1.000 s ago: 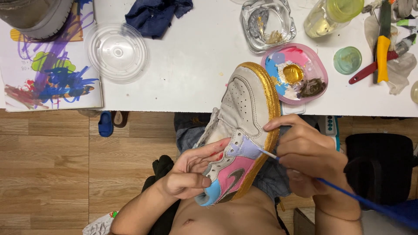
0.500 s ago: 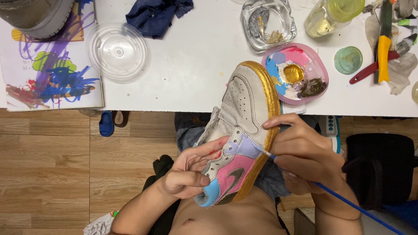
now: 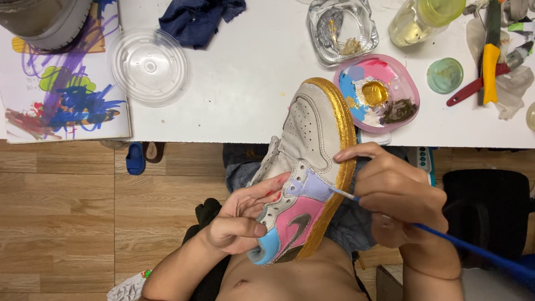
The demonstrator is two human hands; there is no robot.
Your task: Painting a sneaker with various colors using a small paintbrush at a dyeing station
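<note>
**Painting the lilac panel of a sneaker**

Steadying the sneaker [image 3: 309, 167] over the lap, the left hand [image 3: 242, 223] wraps its grip around the heel end, thumb pressed on the light blue heel patch and fingers tucked behind the collar; a little red paint marks those fingers. The shoe lies tilted, its toe resting on the edge of the white surface [image 3: 245, 78] and its gold-painted sole edge turned toward the right hand [image 3: 398, 195]. That hand's grip is closed on a thin blue-handled brush [image 3: 446, 237], whose pale tip touches the lilac panel just above the pink one.

The step in hand looks like detail work along the lilac panel's edge, near the gold sole. The next stroke seems to call for a steady wrist and a light touch, so that colour does not stray onto the gold edge or the grey upper.

Just beyond the sneaker's toe sits a pink palette dish [image 3: 379, 95] with blue, pink, white, gold and dark paint. Beyond that dish stand a clear glass vessel [image 3: 341, 28] and a yellowish jar [image 3: 418, 19]. To the sneaker's far side lie a clear plastic lid [image 3: 149, 67], a dark blue cloth [image 3: 198, 19] and a sheet of paper with colour scribbles [image 3: 61, 95]. A small green lid [image 3: 444, 75] lies just past the palette.
</note>
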